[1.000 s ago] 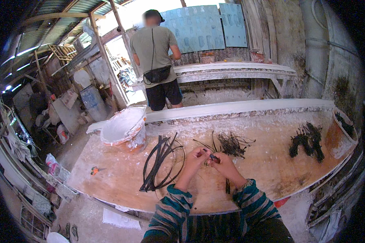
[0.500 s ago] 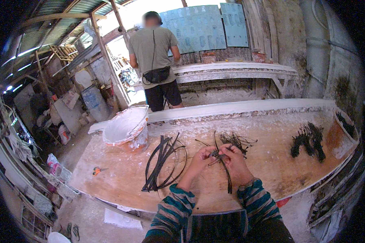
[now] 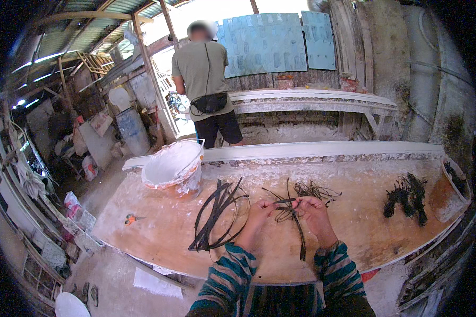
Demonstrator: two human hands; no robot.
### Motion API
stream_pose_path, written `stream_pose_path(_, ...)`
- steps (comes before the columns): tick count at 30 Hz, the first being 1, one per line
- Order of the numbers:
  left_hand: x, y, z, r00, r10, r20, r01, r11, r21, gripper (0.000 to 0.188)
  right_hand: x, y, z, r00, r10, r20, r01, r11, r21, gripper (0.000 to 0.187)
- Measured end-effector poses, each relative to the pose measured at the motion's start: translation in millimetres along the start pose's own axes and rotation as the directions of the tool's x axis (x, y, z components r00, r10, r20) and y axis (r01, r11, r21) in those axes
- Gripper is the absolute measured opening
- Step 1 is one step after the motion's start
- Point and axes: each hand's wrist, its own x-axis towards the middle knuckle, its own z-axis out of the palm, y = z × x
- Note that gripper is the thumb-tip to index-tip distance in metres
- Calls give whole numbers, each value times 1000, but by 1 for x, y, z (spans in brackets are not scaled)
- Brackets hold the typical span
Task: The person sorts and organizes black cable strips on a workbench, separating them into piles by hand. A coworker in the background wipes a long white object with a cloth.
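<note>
Over the middle of the wooden table, my left hand and my right hand are pinched around the ends of a short black strip. The strip runs nearly level from one set of fingertips to the other. Below it, a longer black strip extends toward me, with thin loops around its upper part. To the left lies a loose coil of flat black strips. Just beyond my right hand is a tangle of thin black strands.
A plaster-smeared bucket stands at the back left, with orange-handled scissors nearer me. Knotted black bundles lie at the right beside an orange-brown bucket. Another person stands behind the table, facing a white bench.
My hands have moved slightly apart, and the short strip now shows between them. Earlier the fingers were close together over bunched strips. The whole view has shifted a little.
</note>
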Motion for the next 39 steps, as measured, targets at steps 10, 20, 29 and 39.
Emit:
stream_pose_path(10,-25,41,8,980,1,197,-2,1000,6,10,3,17,2,960,-259,-108,28,471,-882,21)
stream_pose_path(20,-40,39,29,870,-12,494,52,996,-68,18,18,28,-27,807,-574,-136,209,493,-845,31)
stream_pose_path(29,-6,25,-7,969,213,-125,-188,965,185,13,20,29,-37,994,-19,-107,-34,879,-476,8)
stream_pose_path(39,-3,17,-20,963,150,-225,-141,988,55,15,-7,7,14,874,208,439,-30,925,-379,8)
